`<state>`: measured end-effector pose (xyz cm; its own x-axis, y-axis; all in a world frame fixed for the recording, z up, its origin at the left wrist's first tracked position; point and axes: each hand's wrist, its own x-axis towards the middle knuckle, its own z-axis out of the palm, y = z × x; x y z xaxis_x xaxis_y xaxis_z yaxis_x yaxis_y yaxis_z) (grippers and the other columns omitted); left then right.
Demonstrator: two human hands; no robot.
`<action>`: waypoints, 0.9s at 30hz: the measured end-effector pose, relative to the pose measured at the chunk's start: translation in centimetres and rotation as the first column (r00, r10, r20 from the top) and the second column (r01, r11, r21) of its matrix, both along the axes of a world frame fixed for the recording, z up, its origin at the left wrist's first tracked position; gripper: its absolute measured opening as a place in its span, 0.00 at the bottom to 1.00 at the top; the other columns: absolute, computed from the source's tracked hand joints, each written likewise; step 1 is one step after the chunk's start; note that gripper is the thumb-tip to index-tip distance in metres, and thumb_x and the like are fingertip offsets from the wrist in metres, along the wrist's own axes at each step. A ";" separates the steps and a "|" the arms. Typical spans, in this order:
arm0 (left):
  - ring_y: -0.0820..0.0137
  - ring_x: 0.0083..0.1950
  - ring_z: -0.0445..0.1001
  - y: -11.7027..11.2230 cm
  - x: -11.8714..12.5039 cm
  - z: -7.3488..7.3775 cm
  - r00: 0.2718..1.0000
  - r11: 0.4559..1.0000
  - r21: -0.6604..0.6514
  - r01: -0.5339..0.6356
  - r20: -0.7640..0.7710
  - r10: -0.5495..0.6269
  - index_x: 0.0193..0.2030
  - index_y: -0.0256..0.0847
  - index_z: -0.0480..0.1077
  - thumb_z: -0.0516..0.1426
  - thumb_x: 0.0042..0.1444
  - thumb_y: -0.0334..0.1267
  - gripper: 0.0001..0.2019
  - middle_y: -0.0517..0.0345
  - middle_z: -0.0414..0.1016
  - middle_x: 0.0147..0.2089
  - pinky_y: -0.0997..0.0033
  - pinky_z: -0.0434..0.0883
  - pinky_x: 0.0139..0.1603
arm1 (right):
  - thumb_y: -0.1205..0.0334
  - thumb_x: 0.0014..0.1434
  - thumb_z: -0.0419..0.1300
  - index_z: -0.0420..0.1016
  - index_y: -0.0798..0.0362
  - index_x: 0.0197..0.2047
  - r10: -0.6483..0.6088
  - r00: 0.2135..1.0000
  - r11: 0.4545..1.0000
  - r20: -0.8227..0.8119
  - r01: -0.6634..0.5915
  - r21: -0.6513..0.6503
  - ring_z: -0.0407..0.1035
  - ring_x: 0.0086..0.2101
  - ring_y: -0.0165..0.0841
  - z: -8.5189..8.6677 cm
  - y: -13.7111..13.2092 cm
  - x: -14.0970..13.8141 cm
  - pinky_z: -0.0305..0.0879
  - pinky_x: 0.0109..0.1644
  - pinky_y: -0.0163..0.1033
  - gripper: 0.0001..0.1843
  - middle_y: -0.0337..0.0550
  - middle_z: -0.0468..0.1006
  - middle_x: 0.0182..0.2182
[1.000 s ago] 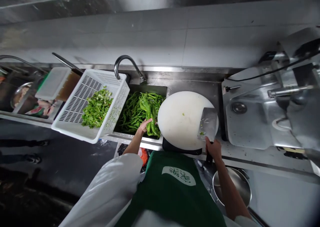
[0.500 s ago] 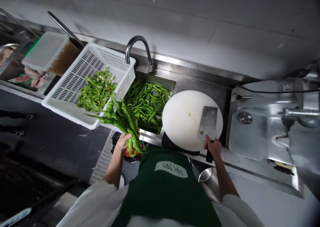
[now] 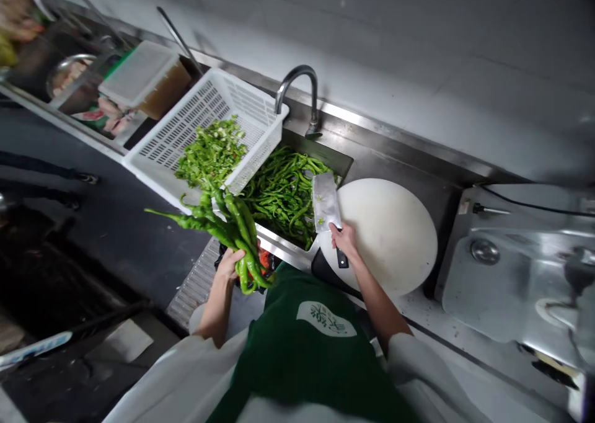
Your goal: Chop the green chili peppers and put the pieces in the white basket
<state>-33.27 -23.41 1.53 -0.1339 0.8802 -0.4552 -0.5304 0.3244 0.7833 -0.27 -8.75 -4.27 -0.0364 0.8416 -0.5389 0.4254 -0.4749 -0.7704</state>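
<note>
My left hand (image 3: 231,263) is closed around a bunch of long green peppers (image 3: 242,224), held in front of the sink's near edge. In my right hand (image 3: 344,239) is the black handle of a cleaver (image 3: 326,201). Its broad blade, with small green bits stuck on it, reaches over the left rim of the round white cutting board (image 3: 395,231) and the sink's right side. More whole green peppers (image 3: 283,190) fill the sink. Chopped green peppers (image 3: 211,153) lie in a white plastic basket (image 3: 162,138) at the left.
A curved faucet (image 3: 300,72) rises behind the sink. To the right is a second sink basin (image 3: 488,299). A lidded container (image 3: 139,75) and a bowl of pale pieces (image 3: 72,72) stand far left. Another person's legs (image 3: 41,178) show at left.
My right hand has carried the cleaver left, from the board's right side to its left rim and the sink's edge. My left hand still holds the peppers. The view has shifted.
</note>
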 end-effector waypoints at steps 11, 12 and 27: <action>0.58 0.35 0.84 -1.4 0.4 0.1 0.989 0.988 -0.053 -0.144 0.035 0.146 0.43 0.38 0.72 0.78 0.33 0.50 0.33 0.52 0.83 0.35 0.59 0.82 0.39 | 0.75 0.65 0.47 0.53 0.54 0.77 0.537 0.153 0.335 0.830 -0.941 -0.043 0.77 0.43 0.45 4.8 9.3 -3.0 0.72 0.49 0.46 0.38 0.63 0.73 0.55; 0.58 0.36 0.84 -1.2 0.6 0.1 0.988 0.988 -0.059 -0.146 0.036 0.148 0.44 0.39 0.71 0.78 0.33 0.49 0.34 0.53 0.83 0.35 0.60 0.82 0.39 | 0.75 0.66 0.46 0.55 0.56 0.76 0.517 0.072 0.298 0.853 -0.949 -0.100 0.77 0.44 0.45 4.2 9.8 -3.3 0.72 0.49 0.46 0.36 0.64 0.73 0.55; 0.65 0.35 0.81 4.4 0.9 0.6 0.968 0.991 -0.050 0.126 -0.211 -0.134 0.48 0.37 0.72 0.77 0.37 0.44 0.32 0.56 0.82 0.37 0.68 0.79 0.38 | 0.72 0.61 0.48 0.64 0.58 0.73 0.421 0.246 0.479 0.873 -0.878 0.017 0.77 0.43 0.47 2.3 -2.8 17.2 0.77 0.43 0.46 0.36 0.61 0.79 0.50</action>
